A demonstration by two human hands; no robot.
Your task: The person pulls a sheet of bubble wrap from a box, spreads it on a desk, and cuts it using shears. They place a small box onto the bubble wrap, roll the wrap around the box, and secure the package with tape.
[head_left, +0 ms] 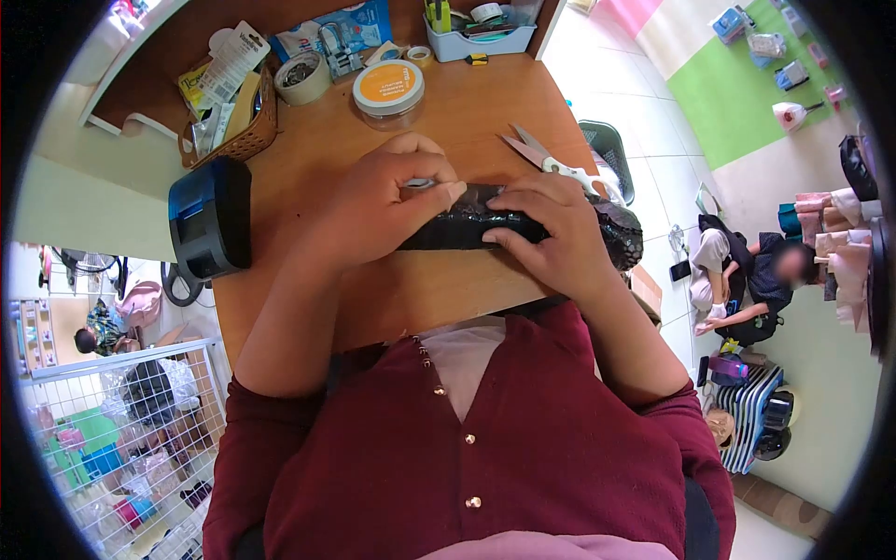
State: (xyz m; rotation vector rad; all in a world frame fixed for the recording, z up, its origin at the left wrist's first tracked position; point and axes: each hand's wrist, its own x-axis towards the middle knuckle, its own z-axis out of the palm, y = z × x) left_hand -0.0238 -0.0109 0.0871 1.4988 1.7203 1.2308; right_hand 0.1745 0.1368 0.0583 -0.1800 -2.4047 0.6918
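Note:
A long, shiny bundle wrapped in black plastic [518,224] lies crosswise on the wooden table in front of me. Its right end [621,233] is bulging and crumpled, with a bubbly texture. My left hand [401,196] is closed at the bundle's upper left, thumb and forefinger pinched together; what lies between the fingertips is too small to make out. My right hand [555,224] grips the bundle's right part, with the thumb on the near side and fingers over the far side. Just beyond that hand, scissors [551,163] with white handles lie with blades apart.
A blue and black tape dispenser [210,219] stands at the table's left edge. Farther back are a wicker basket [252,126], a tape roll [303,79], an orange-lidded tub [387,91] and a pale blue tray [481,45]. A person [747,271] sits off to the right.

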